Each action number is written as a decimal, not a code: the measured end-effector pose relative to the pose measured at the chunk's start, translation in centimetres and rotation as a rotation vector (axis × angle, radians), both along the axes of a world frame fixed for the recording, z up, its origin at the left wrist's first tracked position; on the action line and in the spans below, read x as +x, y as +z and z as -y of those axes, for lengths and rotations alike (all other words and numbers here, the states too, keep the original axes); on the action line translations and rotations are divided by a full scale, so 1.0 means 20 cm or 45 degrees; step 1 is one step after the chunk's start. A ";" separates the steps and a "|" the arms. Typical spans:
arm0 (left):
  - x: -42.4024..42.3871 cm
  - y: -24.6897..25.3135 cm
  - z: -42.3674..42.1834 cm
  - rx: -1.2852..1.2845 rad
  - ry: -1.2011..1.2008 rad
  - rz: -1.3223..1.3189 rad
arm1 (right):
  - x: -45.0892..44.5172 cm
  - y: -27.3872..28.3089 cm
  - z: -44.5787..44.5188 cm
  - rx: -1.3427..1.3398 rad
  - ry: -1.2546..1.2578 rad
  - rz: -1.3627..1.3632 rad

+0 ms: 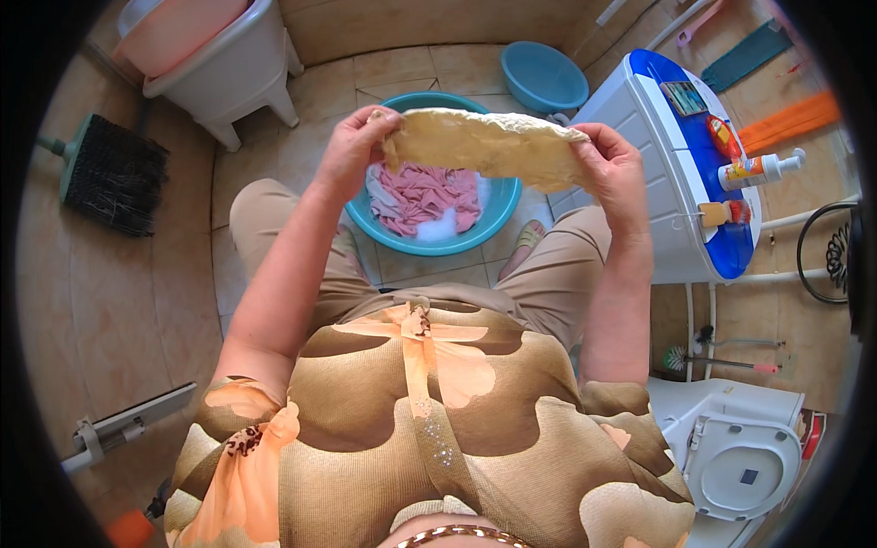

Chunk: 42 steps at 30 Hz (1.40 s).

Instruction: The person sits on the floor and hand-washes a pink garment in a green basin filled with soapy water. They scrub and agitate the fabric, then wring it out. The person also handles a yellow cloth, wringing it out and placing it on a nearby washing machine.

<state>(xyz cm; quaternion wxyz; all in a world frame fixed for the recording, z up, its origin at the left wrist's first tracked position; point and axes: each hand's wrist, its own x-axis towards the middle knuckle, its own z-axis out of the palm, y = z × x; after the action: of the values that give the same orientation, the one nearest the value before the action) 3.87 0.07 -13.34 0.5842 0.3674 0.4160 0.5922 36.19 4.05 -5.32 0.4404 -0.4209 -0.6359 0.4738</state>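
My left hand [357, 149] pinches one end of a yellowish-tan cloth [486, 145], and my right hand [615, 168] grips the other end. The cloth is stretched sideways between them, its upper edge whitish and crumpled. It hangs above a teal plastic basin [428, 245] on the floor between my feet, hiding part of its far side. Inside the basin lies bunched pink cloth [428, 195], with whitish cloth [385, 205] at the left. White suds [438, 226] gather near the front.
A white washing machine [610, 164] at right carries a phone [684, 98], a pump bottle [750, 171] and a brush [726, 213]. Behind stands a smaller blue basin [545, 75]. At left are a white plastic stool [226, 75] and a broom [116, 175]; a toilet [743, 469] is lower right.
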 end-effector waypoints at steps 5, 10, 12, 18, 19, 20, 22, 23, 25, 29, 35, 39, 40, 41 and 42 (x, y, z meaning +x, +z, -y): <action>-0.06 0.12 0.01 0.100 0.175 -0.073 | -0.05 0.00 0.03 0.169 -0.098 0.292; -0.10 0.10 0.04 0.249 0.278 -0.093 | -0.11 0.03 0.08 0.421 -0.318 0.652; -0.10 0.16 0.07 0.287 0.117 -0.047 | -0.09 0.08 0.10 0.333 -0.242 0.568; -0.17 0.30 0.14 0.290 0.077 -0.383 | -0.08 0.23 0.13 0.067 0.047 0.005; -0.25 0.28 0.15 0.294 0.113 -0.480 | -0.11 0.23 0.14 0.050 0.106 -0.003; -0.28 0.27 0.14 0.341 0.186 -0.496 | -0.11 0.24 0.14 0.032 0.167 0.063; -0.31 0.31 0.19 0.208 0.174 -0.306 | -0.14 0.24 0.15 0.081 0.216 0.214; -0.32 0.33 0.20 0.233 0.176 -0.235 | -0.14 0.23 0.16 0.079 0.230 0.253; -0.35 0.34 0.19 0.295 0.132 -0.029 | -0.16 0.21 0.15 0.042 0.269 0.165; -0.43 0.35 0.21 0.440 0.267 -0.023 | -0.25 0.17 0.08 0.278 0.168 0.354; -0.50 0.35 0.22 0.426 0.409 -0.167 | -0.38 0.06 -0.05 0.504 0.120 0.461; -0.50 0.56 0.28 0.350 0.352 -0.342 | -0.46 0.08 -0.11 0.515 0.057 0.403; -0.50 0.60 0.28 0.343 0.395 -0.362 | -0.47 0.08 -0.13 0.562 0.031 0.409; -0.51 0.63 0.29 0.362 0.327 -0.351 | -0.48 0.08 -0.15 0.609 0.004 0.418; -0.53 0.65 0.30 0.381 0.261 -0.343 | -0.49 0.09 -0.16 0.613 0.000 0.377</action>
<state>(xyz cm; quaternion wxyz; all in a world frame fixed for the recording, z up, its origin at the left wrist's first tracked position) -6.75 -5.87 -0.35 0.3990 0.4816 0.4328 0.6492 26.32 7.24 -3.62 0.4300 -0.3689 -0.7876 0.2423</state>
